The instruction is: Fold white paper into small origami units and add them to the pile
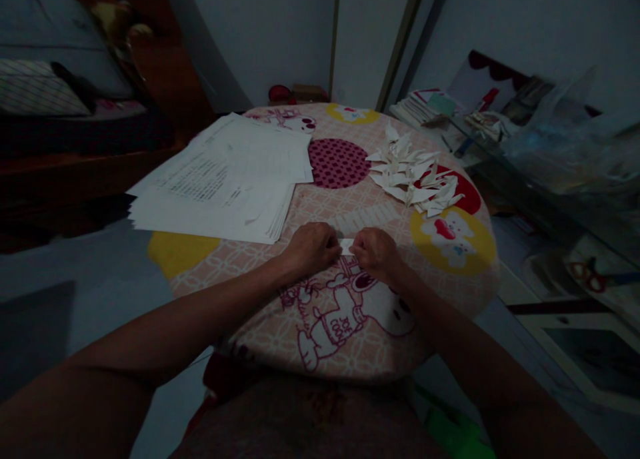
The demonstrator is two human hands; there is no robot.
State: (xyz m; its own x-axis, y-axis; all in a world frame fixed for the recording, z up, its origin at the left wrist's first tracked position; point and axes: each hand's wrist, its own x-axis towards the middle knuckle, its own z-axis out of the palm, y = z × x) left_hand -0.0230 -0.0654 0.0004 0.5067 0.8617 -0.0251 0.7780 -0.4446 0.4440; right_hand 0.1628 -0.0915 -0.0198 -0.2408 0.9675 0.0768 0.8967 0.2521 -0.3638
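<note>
Between my two hands, near the middle of the round table, is a small piece of white folded paper (346,247). My left hand (314,247) is closed on its left end, fingers curled in. My right hand (376,251) pinches the opposite end the same way. Just beyond the hands lies a flat sheet of paper (367,218) with faint lines of print. A cluster of folded paper cranes (413,172) sits to the far right on the patterned tablecloth (350,359). How the held paper is creased is too small and dark to make out.
A thick stack of printed paper (225,179) covers the table's left side. To the right stands a glass-topped unit (530,186) with books (425,106) and a plastic bag (565,139). Red-handled scissors (590,274) lie lower right. A wooden seat (170,66) is at left.
</note>
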